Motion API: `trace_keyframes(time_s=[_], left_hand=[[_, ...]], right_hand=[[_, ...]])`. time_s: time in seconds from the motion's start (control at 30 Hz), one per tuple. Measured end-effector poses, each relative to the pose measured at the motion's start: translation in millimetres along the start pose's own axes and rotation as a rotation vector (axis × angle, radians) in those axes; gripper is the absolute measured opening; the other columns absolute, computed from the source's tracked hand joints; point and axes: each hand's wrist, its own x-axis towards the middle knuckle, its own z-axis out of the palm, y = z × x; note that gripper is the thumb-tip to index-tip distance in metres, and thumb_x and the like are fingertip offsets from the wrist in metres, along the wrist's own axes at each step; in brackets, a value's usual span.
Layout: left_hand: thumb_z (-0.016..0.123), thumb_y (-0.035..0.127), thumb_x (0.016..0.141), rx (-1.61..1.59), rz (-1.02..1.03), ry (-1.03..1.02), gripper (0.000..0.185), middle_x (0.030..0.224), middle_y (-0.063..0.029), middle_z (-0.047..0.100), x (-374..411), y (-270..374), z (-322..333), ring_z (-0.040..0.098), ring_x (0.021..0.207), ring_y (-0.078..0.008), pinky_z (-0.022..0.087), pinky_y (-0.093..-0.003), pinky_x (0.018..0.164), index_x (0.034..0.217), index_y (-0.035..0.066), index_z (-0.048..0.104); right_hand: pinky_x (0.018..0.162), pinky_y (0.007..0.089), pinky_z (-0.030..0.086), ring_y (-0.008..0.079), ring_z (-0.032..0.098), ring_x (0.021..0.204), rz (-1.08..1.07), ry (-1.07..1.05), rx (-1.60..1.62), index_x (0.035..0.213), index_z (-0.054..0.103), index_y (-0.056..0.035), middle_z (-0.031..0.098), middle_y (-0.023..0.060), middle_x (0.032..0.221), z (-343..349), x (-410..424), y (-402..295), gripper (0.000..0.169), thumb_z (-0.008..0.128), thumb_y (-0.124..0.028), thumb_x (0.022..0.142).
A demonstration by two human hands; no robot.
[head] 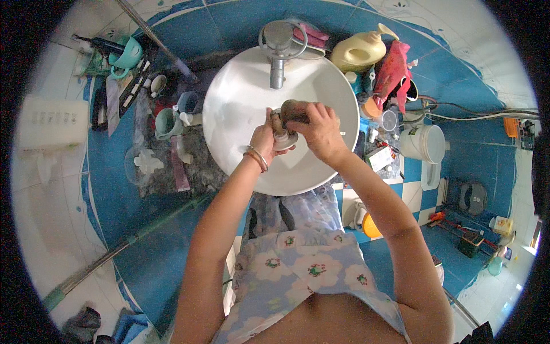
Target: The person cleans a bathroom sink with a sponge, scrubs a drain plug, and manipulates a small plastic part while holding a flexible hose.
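Over the white washbasin (240, 159), my left hand (263, 139) holds a small object with a pale round flange (285, 141) and a narrower neck; its exact kind I cannot tell. My right hand (320, 129) grips a dark, greyish-brown pad or cloth (294, 112) and presses it against the upper end of that object. Both hands are close together, a little below the metal faucet (276, 75). The fingers hide part of what is held.
A yellow plastic jug (359, 50) and a red plastic bag (392, 73) stand behind the basin's right rim. Pale green mugs (166, 122), brushes and a crumpled tissue (148, 163) lie left. A white bucket (425, 144) is farther right.
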Motion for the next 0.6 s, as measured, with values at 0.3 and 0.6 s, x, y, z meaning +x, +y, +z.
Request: trace_keyframes(time_s=[0.3, 0.6], left_hand=[[0.063, 0.041, 0.079, 0.194, 0.349, 0.032, 0.055, 0.111, -0.0067, 0.049, 0, -17, -1, 0.054, 0.094, -0.0137, 0.05, -0.0283, 0.061, 0.114, 0.006, 0.039], [0.058, 0.032, 0.084, -0.079, 0.414, 0.166, 0.031, 0.088, -0.006, 0.057, 10, -24, 7, 0.059, 0.075, -0.0144, 0.049, -0.0241, 0.052, 0.096, 0.004, 0.051]], right_hand=[[0.078, 0.0363, 0.041, 0.0217, 0.048, 0.095, 0.128, -0.045, -0.022, 0.085, 0.068, -0.0237, 0.05, -0.0001, 0.107, 2, 5, 0, 0.019, 0.06, -0.016, 0.07], [0.079, 0.0368, 0.042, 0.025, 0.048, 0.097, 0.307, -0.021, 0.188, 0.089, 0.066, -0.0172, 0.048, 0.0052, 0.106, -2, -2, -13, 0.016, 0.062, -0.013, 0.074]])
